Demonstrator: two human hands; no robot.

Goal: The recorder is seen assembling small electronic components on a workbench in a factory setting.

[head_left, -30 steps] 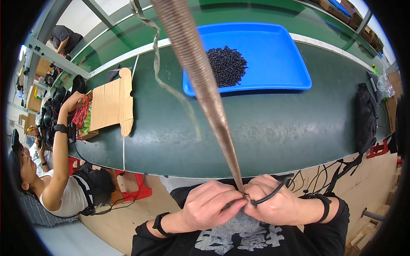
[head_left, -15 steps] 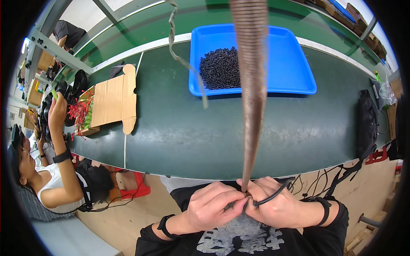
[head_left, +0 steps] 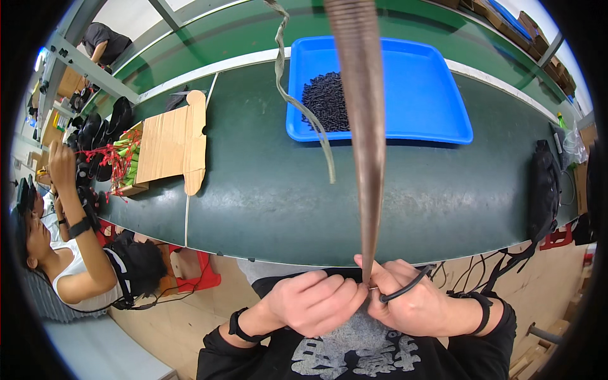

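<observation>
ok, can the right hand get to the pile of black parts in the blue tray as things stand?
Probably not at once. The right hand grips a black cable at the strap's lower end, close to the body. The pile of black parts in the blue tray lies across the table.

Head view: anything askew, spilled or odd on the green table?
Mostly tidy. The flattened cardboard lies askew across the table's seam, and the black bits sit heaped in the blue tray's left half, none spilled outside.

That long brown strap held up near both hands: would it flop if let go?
Probably floppy: the brown strap looks thin and flat, and a loose strap beside it curls limply. Likely light, since the left hand and right hand pinch only its end.
</observation>
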